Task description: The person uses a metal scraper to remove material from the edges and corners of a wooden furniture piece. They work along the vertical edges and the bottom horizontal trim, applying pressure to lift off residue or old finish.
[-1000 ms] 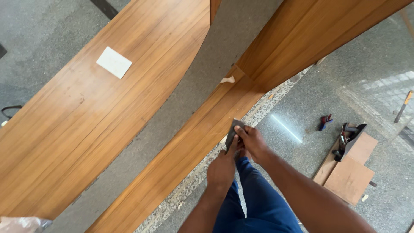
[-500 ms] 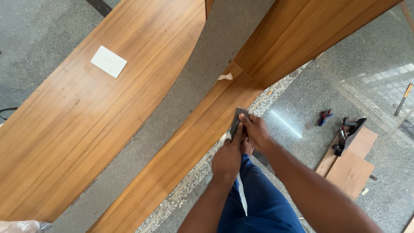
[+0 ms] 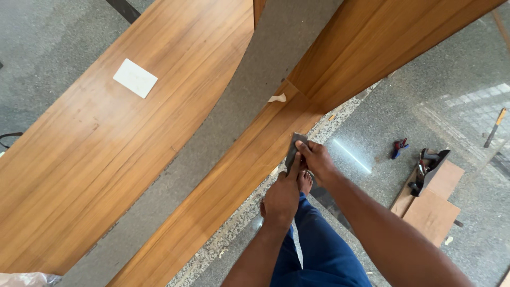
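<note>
Scraper (image 3: 294,150) | both hands pinch it | on curved wooden rail (image 3: 234,180) edge

A single head-worn camera looks almost straight down from standing height. The person's forearms enter from the bottom edge, with the left hand (image 3: 281,197) and right hand (image 3: 317,159) near the centre, at arm's length. Curved wooden boards (image 3: 106,154) cross the frame diagonally, and the stone floor (image 3: 457,95) lies well below, to the right.
</note>
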